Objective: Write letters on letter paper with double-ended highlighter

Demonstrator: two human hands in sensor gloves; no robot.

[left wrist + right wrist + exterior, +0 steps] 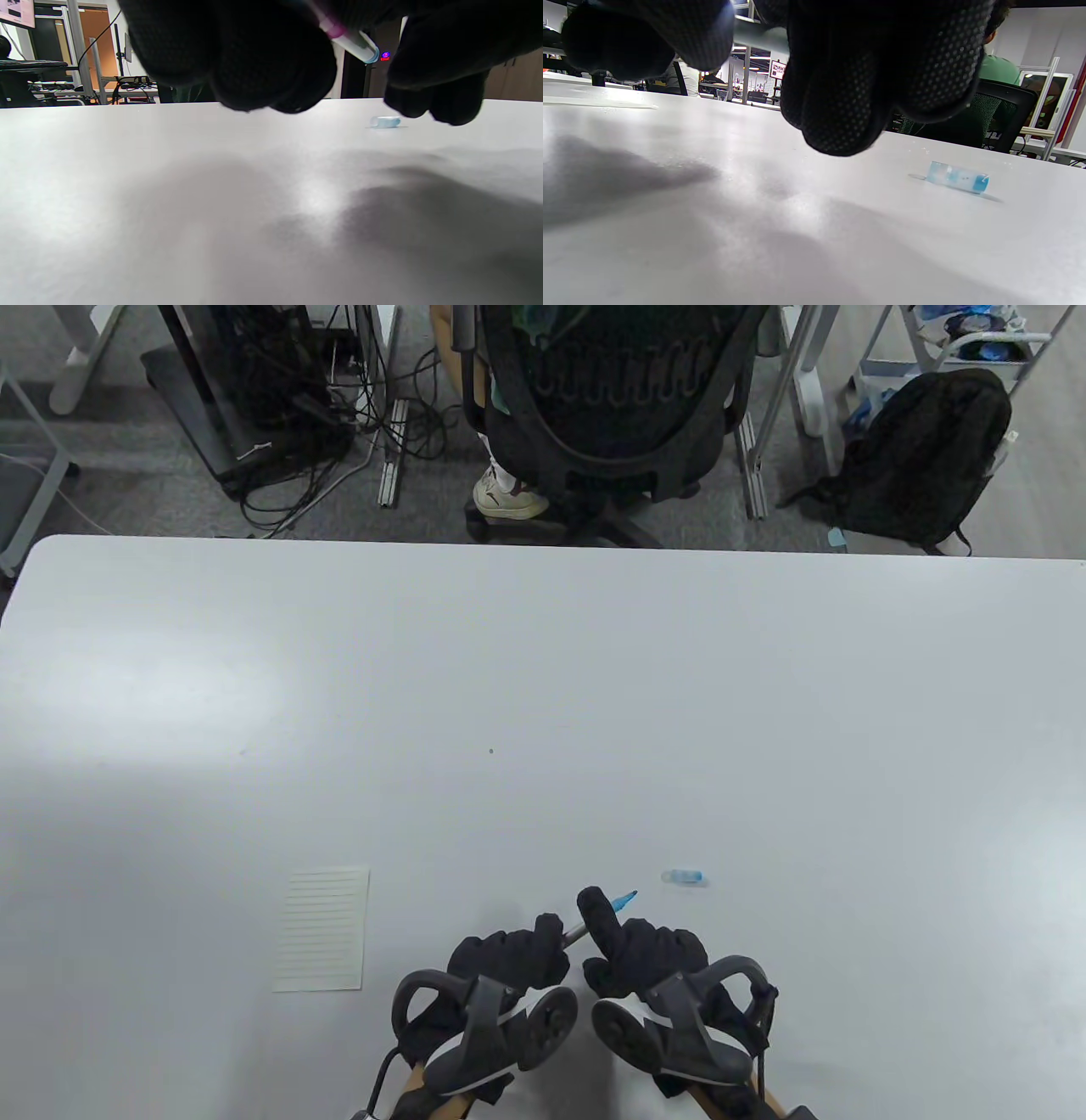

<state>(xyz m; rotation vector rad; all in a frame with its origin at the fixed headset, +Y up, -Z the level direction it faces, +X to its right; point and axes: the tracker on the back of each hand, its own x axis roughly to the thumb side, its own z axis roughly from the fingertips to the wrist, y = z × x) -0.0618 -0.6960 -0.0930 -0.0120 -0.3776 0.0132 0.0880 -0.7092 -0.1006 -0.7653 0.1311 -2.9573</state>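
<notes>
Black gloves on both hands, low at the near edge of the white table (543,687), close together. The highlighter (601,918) is held between them, off the table: grey barrel, bare blue tip pointing up-right past the right hand (649,963). Right hand's fingers are curled round the barrel w/ one finger laid along it toward the tip. Left hand (509,959) is curled on the other end; in left wrist view a pink band and a pale blue-rimmed end of the pen show between its fingers (271,63). Neither hand touches the table.

Blue cap (685,876) lies on its side on the table, just beyond and right of the pen tip, apart from both hands; also seen in right wrist view, translucent blue.

Letter paper (322,929), lined, cream, lies flat to the left of the left hand, near but not touching. Can't tell if anything is written on it

Beyond the far edge: office chair (611,398), black backpack (920,458) on the floor
</notes>
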